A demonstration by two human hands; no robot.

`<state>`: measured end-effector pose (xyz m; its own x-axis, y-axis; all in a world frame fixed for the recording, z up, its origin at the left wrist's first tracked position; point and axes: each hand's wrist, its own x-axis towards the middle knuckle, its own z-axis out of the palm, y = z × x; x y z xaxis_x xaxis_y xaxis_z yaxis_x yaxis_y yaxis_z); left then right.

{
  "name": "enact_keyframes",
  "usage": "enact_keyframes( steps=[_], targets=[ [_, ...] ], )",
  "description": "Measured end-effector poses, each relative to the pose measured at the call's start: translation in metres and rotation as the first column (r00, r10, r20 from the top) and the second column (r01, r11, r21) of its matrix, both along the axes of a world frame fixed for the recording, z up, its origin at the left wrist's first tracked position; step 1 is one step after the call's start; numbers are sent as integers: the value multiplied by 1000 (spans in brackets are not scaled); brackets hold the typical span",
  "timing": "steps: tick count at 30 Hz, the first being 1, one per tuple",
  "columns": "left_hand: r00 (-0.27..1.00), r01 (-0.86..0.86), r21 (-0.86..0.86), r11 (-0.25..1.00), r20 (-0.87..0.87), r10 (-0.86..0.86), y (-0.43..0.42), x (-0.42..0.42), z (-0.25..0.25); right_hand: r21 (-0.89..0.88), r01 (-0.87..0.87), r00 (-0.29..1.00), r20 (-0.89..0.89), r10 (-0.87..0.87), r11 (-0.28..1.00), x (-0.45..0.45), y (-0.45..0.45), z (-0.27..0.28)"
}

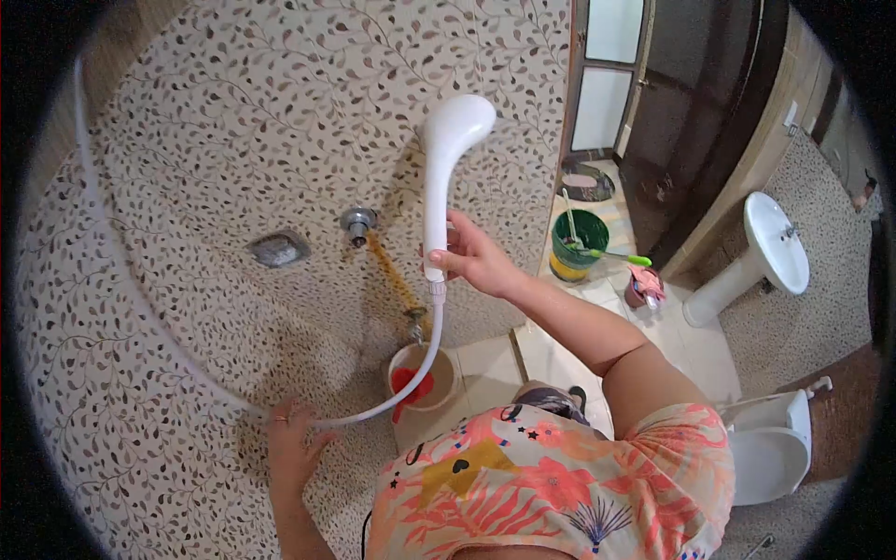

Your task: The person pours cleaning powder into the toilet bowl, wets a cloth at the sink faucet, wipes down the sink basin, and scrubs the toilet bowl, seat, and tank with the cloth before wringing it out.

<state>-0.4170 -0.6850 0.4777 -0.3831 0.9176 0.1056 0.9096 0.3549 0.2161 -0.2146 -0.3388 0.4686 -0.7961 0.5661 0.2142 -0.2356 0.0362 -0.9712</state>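
My right hand (474, 259) is closed around the handle of a white hand shower (446, 159), held upright with its rounded head at the top. From the bottom of the handle a white shower hose (397, 403) curves down and left. My left hand (295, 443), wearing a ring, is at the hose low on the left, its fingers and thumb on either side of it. Beyond that hand the hose runs up along the tiled wall to the upper left.
A wall tap (357, 222) and a soap dish (278, 248) sit on the leaf-patterned wall. Below stands a bucket (446, 383) with a red mug (411, 387). At right are a green bucket (581, 233), a pedestal sink (777, 243) and a toilet (770, 462).
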Motion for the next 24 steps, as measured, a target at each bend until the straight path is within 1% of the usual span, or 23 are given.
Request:
enact_keyframes(
  steps=[1, 2, 3, 4, 5, 6, 7, 8, 9, 10, 11, 13, 14, 16, 17, 18, 19, 20, 21, 22, 24],
  targets=[
    [996, -39, 10, 999, -77, 39, 4, 6, 23, 19, -11, 1000, -16, 11, 1000, -6, 3, 7],
    [995, -50, 35, 998, -89, 53, 2, 3, 34, 112, -21, 999, -29, 24, 994, -12, 6, 15],
    [981, 13, 196, 981, -190, 25, -1, -4, 42, 207, -30, 998, -39, 39, 978, -17, 10, 26],
    [955, 91, 344, 935, -295, 16, -3, -8, 52, 236, -39, 997, -49, 52, 971, -21, 15, 38],
    [952, 83, 371, 925, -304, 36, -7, -6, 67, 365, -21, 999, -38, 37, 931, -25, 18, 53],
    [935, -53, 388, 920, -305, 182, -11, -3, 84, 490, -2, 999, -34, 21, 872, -29, 20, 72],
    [897, -188, 406, 894, -301, 325, -14, -3, 98, 518, -6, 998, -47, 36, 855, -34, 23, 93],
    [889, -191, 435, 880, -304, 343, -18, -8, 107, 679, 91, 992, -124, -9, 728, -39, 25, 116],
    [856, -116, 529, 841, -377, 355, -24, -18, 116, 798, 193, 977, -210, -37, 571, -42, 25, 140],
    [813, -29, 612, 790, -445, 375, -27, -27, 125, 811, 201, 974, -225, -23, 549, -43, 24, 167],
    [804, -25, 639, 769, -445, 395, -29, -35, 133, 771, 143, 990, -101, -103, 620, -42, 22, 199],
    [682, -7, 704, 711, -517, 518, -30, -45, 149, 674, 67, 982, 86, -168, 736, -48, 28, 253],
    [662, -6, 743, 669, -499, 559, -27, -48, 159, 714, 67, 986, 58, -154, 697, -52, 29, 279],
    [523, -18, 730, 683, -576, 629, -26, -53, 184, 545, 82, 991, 41, -124, 834, -58, 27, 329],
    [501, -19, 764, 645, -551, 667, -28, -59, 192, 596, 15, 994, 78, -76, 803, -66, 46, 354],
    [445, 11, 774, 634, -571, 689, -29, -70, 201, 638, 16, 996, 56, -67, 770, -66, 42, 384],
    [394, 39, 774, 632, -593, 702, -28, -81, 208, 655, 58, 996, 14, -88, 754, -64, 39, 406],
    [387, 43, 793, 608, -574, 721, -27, -91, 216, 661, 98, 994, -24, -110, 744, -62, 33, 424],
    [336, 31, 816, 577, -552, 763, -25, -100, 224, 655, 178, 983, -78, -168, 735, -59, 21, 442],
    [285, 14, 836, 549, -529, 799, -25, -109, 230, 672, 175, 984, -84, -160, 720, -62, 24, 463],
    [252, 27, 863, 504, -494, 832, -23, -128, 238, 730, 5, 1000, 4, -11, 684, -69, 36, 505]
  ],
)
